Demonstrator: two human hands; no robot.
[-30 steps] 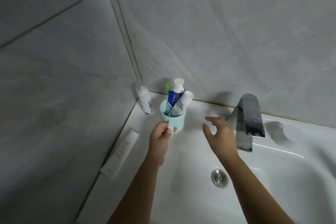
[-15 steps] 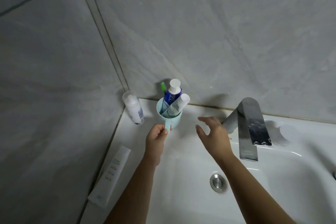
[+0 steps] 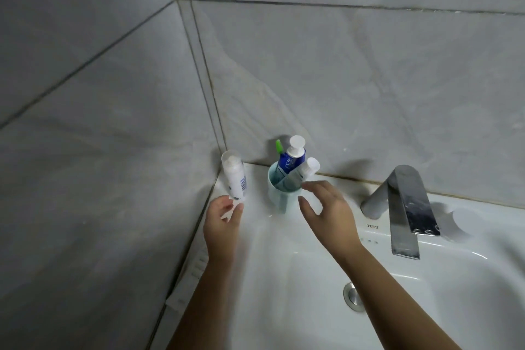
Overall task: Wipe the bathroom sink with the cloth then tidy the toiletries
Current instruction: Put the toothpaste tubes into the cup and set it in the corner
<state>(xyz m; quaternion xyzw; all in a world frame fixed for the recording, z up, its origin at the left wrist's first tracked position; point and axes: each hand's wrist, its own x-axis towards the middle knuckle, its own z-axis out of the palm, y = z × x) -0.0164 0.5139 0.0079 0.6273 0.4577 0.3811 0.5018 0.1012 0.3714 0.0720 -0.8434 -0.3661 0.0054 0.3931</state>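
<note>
A pale blue cup [image 3: 279, 193] stands on the back left ledge of the white sink [image 3: 326, 278], holding a blue toothpaste tube [image 3: 289, 160], a white tube [image 3: 308, 167] and a green toothbrush [image 3: 279, 146]. A small white bottle [image 3: 234, 175] leans in the corner to the cup's left. My left hand [image 3: 223, 224] hovers open just below that bottle, fingers apart, holding nothing. My right hand [image 3: 329, 212] is open beside the cup's right side, fingertips near its rim. A long white tube [image 3: 190, 273] lies along the left ledge, mostly hidden by my left forearm. No cloth is visible.
A chrome faucet [image 3: 403, 207] juts over the basin at the right, close to my right hand. The drain plug [image 3: 353, 295] sits at the basin bottom. Grey tiled walls close in at the left and back.
My left hand has let go of the cup's handle and moved left toward the white bottle. My right hand has shifted closer to the cup. The camera view has tilted.
</note>
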